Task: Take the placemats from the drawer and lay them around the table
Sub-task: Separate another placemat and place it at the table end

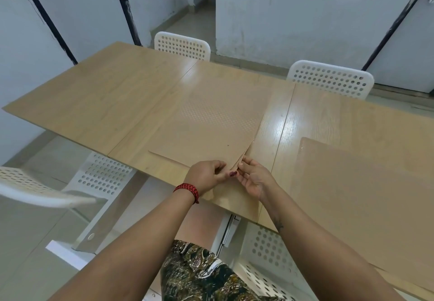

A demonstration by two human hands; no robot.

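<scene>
A stack of thin tan placemats (206, 131) lies on the wooden table (98, 98) in front of me, its near corner lifted. My left hand (206, 176) and my right hand (254, 178) pinch that near corner together, fingers parting the layers at the edge. A single tan placemat (366, 195) lies flat on the table at the right, apart from both hands. The drawer is not in view.
Two white perforated chairs (182, 46) (331, 78) stand at the table's far side. Another white chair (47, 188) is at the near left, and one (265, 260) is tucked under the near edge by my legs. Walls and dark door frames lie beyond.
</scene>
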